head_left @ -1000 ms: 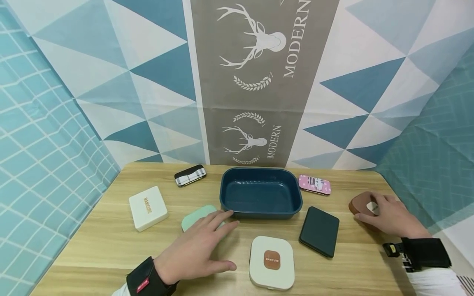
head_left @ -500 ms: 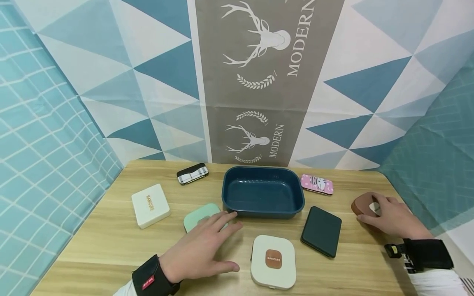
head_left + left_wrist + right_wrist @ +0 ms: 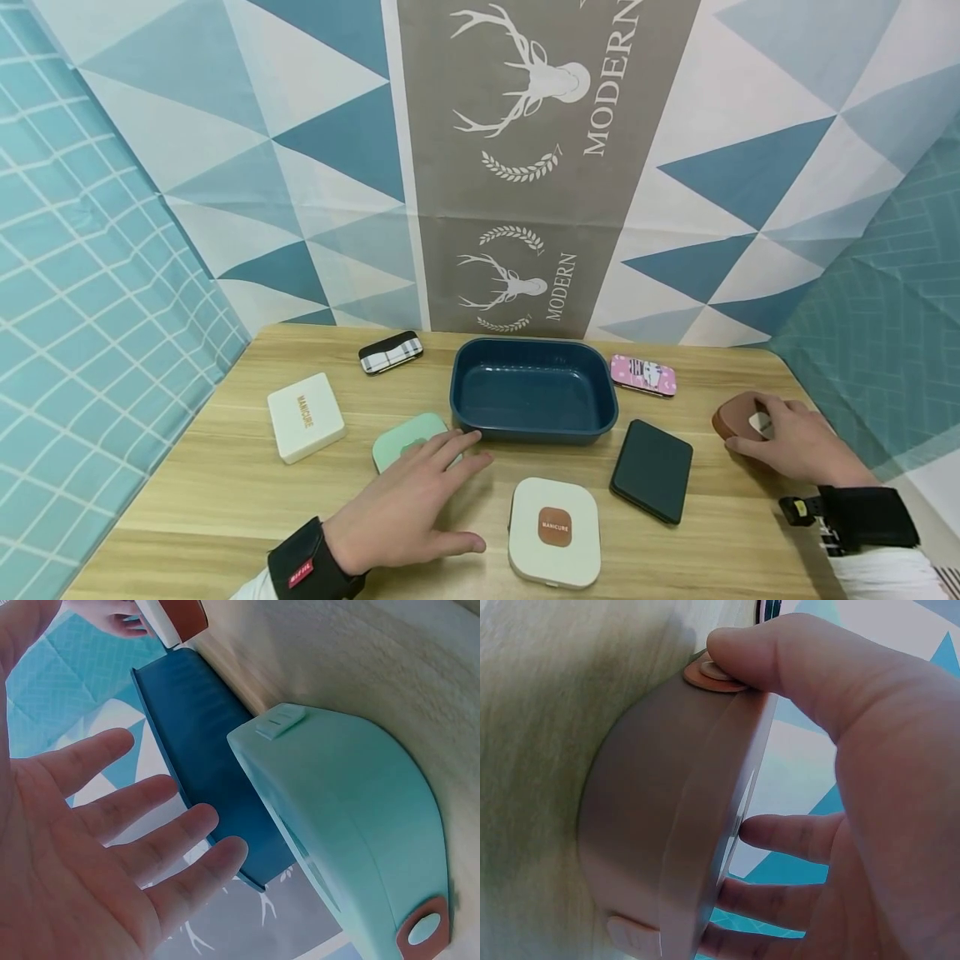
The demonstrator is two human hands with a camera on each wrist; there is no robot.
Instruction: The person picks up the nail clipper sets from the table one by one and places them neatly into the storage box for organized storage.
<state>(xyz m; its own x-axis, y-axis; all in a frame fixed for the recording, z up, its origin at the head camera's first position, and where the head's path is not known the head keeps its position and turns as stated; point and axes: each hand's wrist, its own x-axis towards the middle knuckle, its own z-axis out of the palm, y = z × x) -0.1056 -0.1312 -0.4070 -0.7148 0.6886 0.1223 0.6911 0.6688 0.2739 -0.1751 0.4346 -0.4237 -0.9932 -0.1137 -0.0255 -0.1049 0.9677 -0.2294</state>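
My right hand (image 3: 798,442) holds a brown rounded case (image 3: 738,417) on the table's right side. In the right wrist view the thumb rests on the case's round snap tab (image 3: 714,673), and the other fingertips meet its lid. Over a mint-green case (image 3: 405,437) hovers my left hand (image 3: 412,500), fingers spread and nearly straight, with nothing held. Part of that case is hidden under the hand in the head view. The left wrist view shows the mint case (image 3: 352,817) lying apart from the fingers.
Behind the left fingertips stands a dark blue tray (image 3: 532,435). A cream manicure case (image 3: 555,562), a dark green flat case (image 3: 652,471), a pink tin (image 3: 643,375), a plaid case (image 3: 391,353) and a white manicure box (image 3: 306,417) lie around on the wooden table (image 3: 225,500).
The head view has shifted slightly, moving the scene a little rightward in frame. Both hands keep their places over the same cases.
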